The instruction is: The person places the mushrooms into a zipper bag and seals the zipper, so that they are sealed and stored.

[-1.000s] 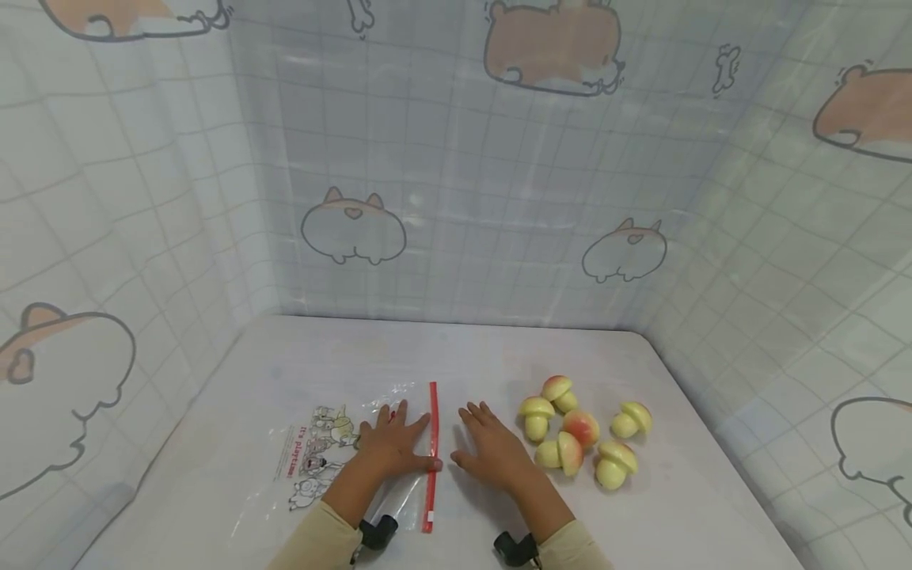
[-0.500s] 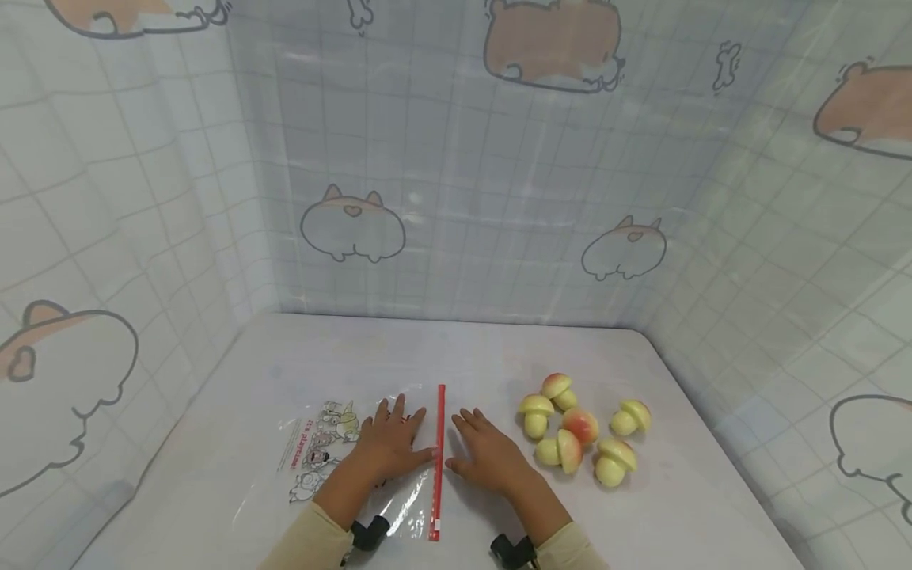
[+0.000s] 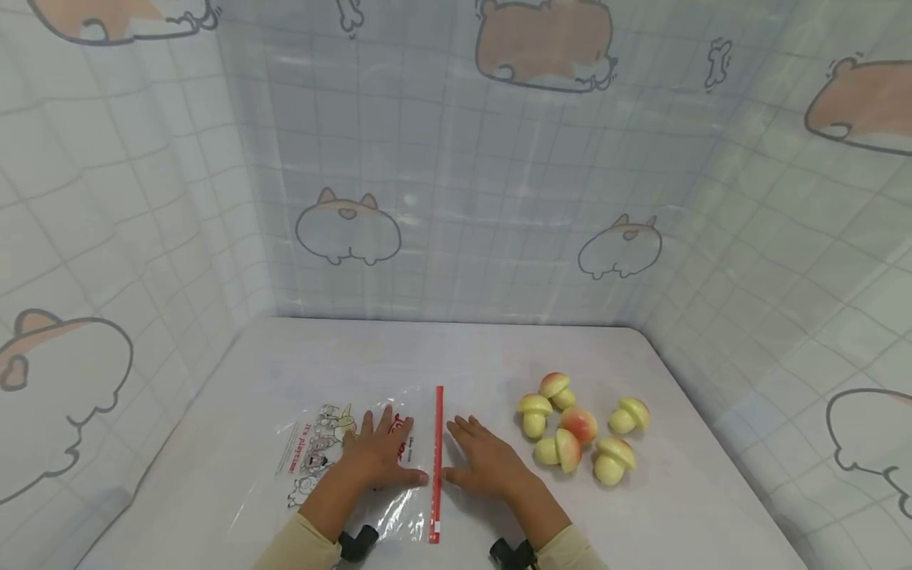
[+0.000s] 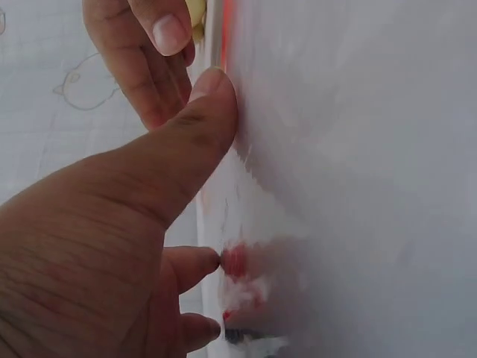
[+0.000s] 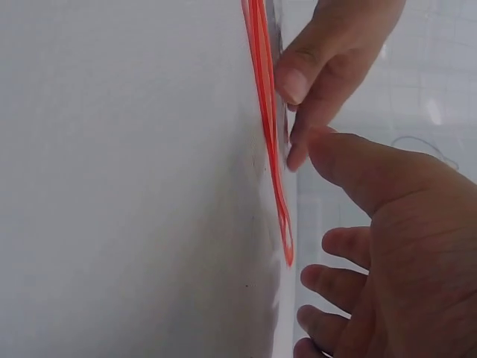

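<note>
A clear plastic zip bag [image 3: 409, 507] lies flat on the white table, its red zip strip [image 3: 438, 467] running along the right edge. Cartoon animals and red lettering are printed on it. My left hand [image 3: 374, 459] rests on the bag with fingers spread, the thumb tip just left of the strip. Just right of the strip is my right hand [image 3: 488, 463], fingers extended, its thumb tip close to the red edge. In the right wrist view the strip [image 5: 264, 97] shows a narrow loop at its end, near my right thumb [image 5: 358, 168]. Neither hand grips anything.
Several yellow mushroom-shaped pieces with reddish tints, such as the near one [image 3: 613, 461] and the far one [image 3: 557, 389], lie right of my right hand. A patterned curtain [image 3: 456, 237] encloses the table [image 3: 342, 348] at the back and both sides.
The bag's red strip has shifted slightly right and stands straighter. My left hand has slid left off the strip, toward the bag's middle. My right hand has shifted a little nearer to me.
</note>
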